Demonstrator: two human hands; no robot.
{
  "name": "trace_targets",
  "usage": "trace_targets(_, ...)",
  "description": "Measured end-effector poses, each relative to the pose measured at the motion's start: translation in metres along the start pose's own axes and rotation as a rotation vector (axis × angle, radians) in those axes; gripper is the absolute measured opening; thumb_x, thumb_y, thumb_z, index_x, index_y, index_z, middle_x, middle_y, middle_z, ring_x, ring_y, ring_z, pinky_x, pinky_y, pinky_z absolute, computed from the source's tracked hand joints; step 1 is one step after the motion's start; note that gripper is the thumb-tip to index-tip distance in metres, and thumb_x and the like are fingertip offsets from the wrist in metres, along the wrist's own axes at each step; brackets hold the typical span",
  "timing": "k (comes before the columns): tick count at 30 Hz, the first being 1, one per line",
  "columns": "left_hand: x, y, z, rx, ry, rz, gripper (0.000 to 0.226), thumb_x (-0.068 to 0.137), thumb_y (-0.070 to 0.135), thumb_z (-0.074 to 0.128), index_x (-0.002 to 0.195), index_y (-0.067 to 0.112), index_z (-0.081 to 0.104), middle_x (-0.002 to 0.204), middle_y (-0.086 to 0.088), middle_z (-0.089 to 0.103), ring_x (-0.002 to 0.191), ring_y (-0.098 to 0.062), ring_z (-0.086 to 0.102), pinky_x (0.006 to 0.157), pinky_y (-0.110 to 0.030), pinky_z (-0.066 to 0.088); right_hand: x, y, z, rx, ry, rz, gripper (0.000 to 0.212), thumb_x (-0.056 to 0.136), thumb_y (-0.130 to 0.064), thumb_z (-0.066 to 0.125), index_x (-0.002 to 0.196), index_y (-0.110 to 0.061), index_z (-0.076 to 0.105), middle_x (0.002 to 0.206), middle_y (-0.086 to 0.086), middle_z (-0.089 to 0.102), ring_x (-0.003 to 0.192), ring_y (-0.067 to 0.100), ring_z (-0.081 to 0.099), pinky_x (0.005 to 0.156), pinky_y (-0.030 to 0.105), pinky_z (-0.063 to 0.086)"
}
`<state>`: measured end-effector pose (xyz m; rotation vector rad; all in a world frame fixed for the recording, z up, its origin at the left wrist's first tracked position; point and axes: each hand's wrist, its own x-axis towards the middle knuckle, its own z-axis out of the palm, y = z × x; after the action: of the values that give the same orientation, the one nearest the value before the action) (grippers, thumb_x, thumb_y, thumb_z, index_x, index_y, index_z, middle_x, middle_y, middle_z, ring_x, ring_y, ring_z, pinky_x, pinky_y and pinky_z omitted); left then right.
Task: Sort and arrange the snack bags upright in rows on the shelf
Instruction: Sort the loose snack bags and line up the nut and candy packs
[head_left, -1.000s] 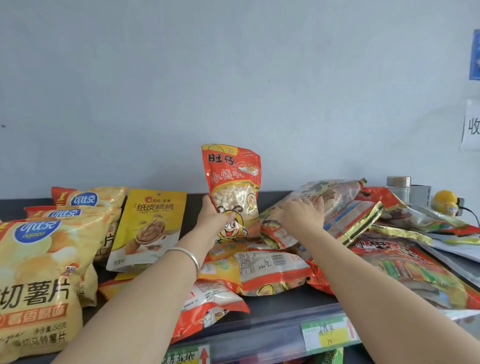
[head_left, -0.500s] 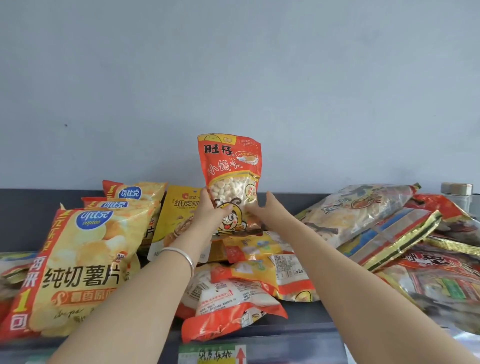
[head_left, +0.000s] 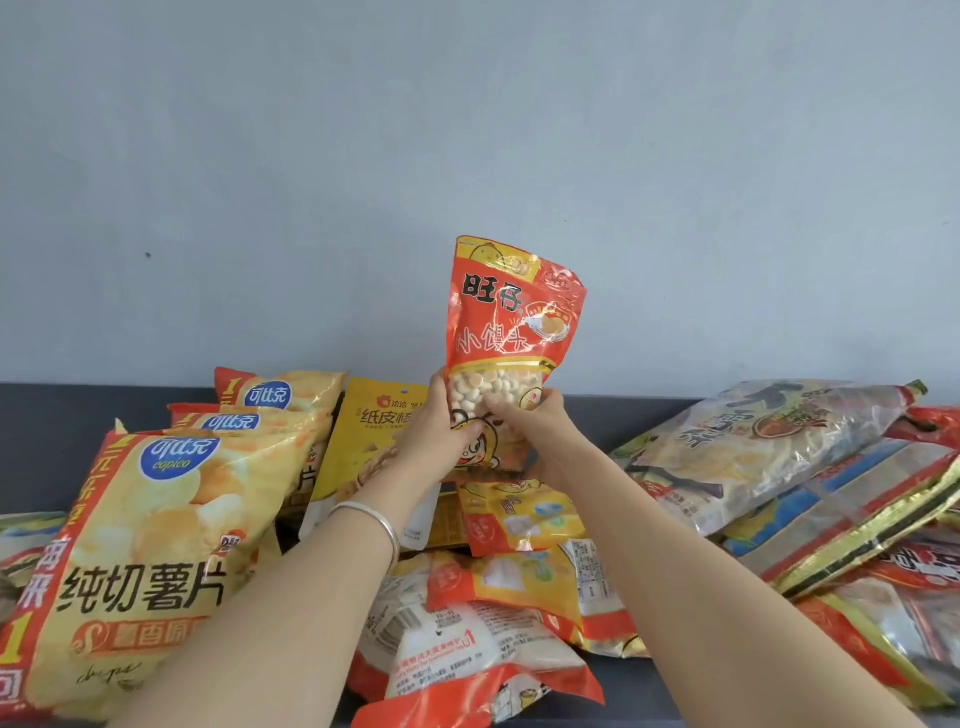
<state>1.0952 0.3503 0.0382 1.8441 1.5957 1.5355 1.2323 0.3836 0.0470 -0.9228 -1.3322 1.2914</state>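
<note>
Both hands, left hand (head_left: 441, 436) and right hand (head_left: 540, 434), grip the upright red snack bag (head_left: 511, 332) above fallen orange bags (head_left: 498, 639), with chip bags (head_left: 150, 540) left and a slumped pile (head_left: 810, 499) right.

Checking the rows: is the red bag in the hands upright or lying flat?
Upright: the red bag stands top end up, left hand and right hand gripping its lower part. Its base is hidden.

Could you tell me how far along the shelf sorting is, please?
Done: the chip bags stand upright in a row on the left, a yellow bag beside them. In hand: the left hand and right hand hold the red bag upright above the pile. Left: the flat bags in the middle and the heap on the right lie unsorted.
</note>
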Motion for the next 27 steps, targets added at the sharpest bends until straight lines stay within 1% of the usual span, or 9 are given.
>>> trace_targets(2, 0.002, 0.001, 0.007, 0.000, -0.028, -0.001, 0.070, 0.089, 0.020, 0.062, 0.143, 0.028, 0.019, 0.137, 0.000, 0.047, 0.125, -0.025, 0.046, 0.102, -0.048, 0.040, 0.006, 0.004, -0.006, 0.004, 0.046, -0.018, 0.076, 0.067, -0.035, 0.086, 0.119, -0.022, 0.031, 0.108, 0.001, 0.057, 0.088, 0.019, 0.064, 0.055, 0.039, 0.056)
trace_targets(6, 0.005, 0.004, 0.023, -0.070, -0.083, -0.020, 0.068, 0.091, 0.018, 0.059, 0.145, 0.022, 0.018, 0.137, -0.003, 0.046, 0.124, -0.022, 0.045, 0.100, -0.034, 0.039, 0.014, 0.015, -0.019, -0.014, 0.163, -0.076, 0.073, 0.066, -0.030, 0.087, 0.113, -0.019, 0.033, 0.113, 0.007, 0.057, 0.100, 0.027, 0.063, 0.082, 0.053, 0.055)
trace_targets(9, 0.002, 0.003, 0.031, 0.082, -0.095, -0.030, 0.056, 0.091, 0.017, 0.059, 0.140, 0.016, 0.032, 0.133, -0.005, 0.048, 0.120, -0.021, 0.048, 0.092, -0.030, 0.041, 0.015, 0.017, -0.029, -0.131, 0.322, -0.157, 0.069, 0.069, -0.032, 0.085, 0.111, -0.018, 0.032, 0.111, 0.005, 0.056, 0.103, 0.026, 0.059, 0.088, 0.049, 0.053)
trace_targets(12, -0.001, 0.002, 0.029, 0.281, -0.080, -0.079, 0.026, 0.092, 0.020, 0.057, 0.116, 0.011, 0.052, 0.120, -0.010, 0.055, 0.104, -0.025, 0.054, 0.083, -0.033, 0.044, 0.016, 0.011, -0.039, -0.172, 0.495, -0.200, 0.066, 0.072, -0.033, 0.082, 0.108, -0.018, 0.029, 0.107, 0.003, 0.054, 0.101, 0.025, 0.056, 0.085, 0.042, 0.050)
trace_targets(14, -0.005, 0.002, 0.027, 0.347, -0.194, -0.188, 0.015, 0.092, 0.023, 0.056, 0.101, 0.011, 0.052, 0.102, -0.010, 0.058, 0.092, -0.029, 0.061, 0.076, -0.037, 0.052, 0.015, 0.009, -0.044, -0.130, 0.555, -0.193, 0.065, 0.073, -0.033, 0.081, 0.108, -0.017, 0.029, 0.106, 0.003, 0.051, 0.099, 0.025, 0.054, 0.082, 0.039, 0.048)
trace_targets(16, -0.011, 0.005, 0.027, 0.533, -0.341, -0.249, 0.021, 0.093, 0.026, 0.053, 0.105, 0.010, 0.047, 0.096, -0.010, 0.057, 0.091, -0.032, 0.065, 0.070, -0.037, 0.056, 0.015, 0.009, -0.048, -0.091, 0.571, -0.184, 0.064, 0.074, -0.032, 0.081, 0.109, -0.017, 0.029, 0.106, 0.004, 0.049, 0.098, 0.024, 0.052, 0.081, 0.038, 0.046)
trace_targets(20, -0.013, 0.006, 0.032, 0.917, -0.418, -0.224, 0.055, 0.093, 0.039, 0.049, 0.135, 0.009, 0.029, 0.121, -0.015, 0.055, 0.103, -0.033, 0.062, 0.073, -0.037, 0.050, 0.015, 0.011, -0.050, -0.100, 0.559, -0.194, 0.064, 0.075, -0.031, 0.080, 0.108, -0.018, 0.028, 0.104, 0.002, 0.048, 0.095, 0.021, 0.050, 0.078, 0.035, 0.043)
trace_targets(24, -0.012, 0.005, 0.034, 0.807, -0.505, -0.295, 0.067, 0.092, 0.043, 0.053, 0.141, 0.010, 0.022, 0.129, -0.016, 0.051, 0.100, -0.030, 0.062, 0.079, -0.037, 0.053, 0.014, 0.011, -0.049, -0.088, 0.556, -0.209, 0.063, 0.075, -0.031, 0.081, 0.107, -0.018, 0.028, 0.102, 0.001, 0.049, 0.093, 0.020, 0.050, 0.077, 0.034, 0.042)
trace_targets(27, -0.010, 0.003, 0.032, 0.440, -0.392, -0.284, 0.053, 0.088, 0.020, 0.061, 0.134, 0.017, 0.034, 0.112, -0.013, 0.056, 0.082, -0.022, 0.057, 0.060, -0.030, 0.048, 0.012, 0.008, -0.048, -0.092, 0.562, -0.239, 0.064, 0.074, -0.030, 0.081, 0.107, -0.018, 0.028, 0.100, 0.000, 0.049, 0.092, 0.020, 0.050, 0.076, 0.034, 0.043)
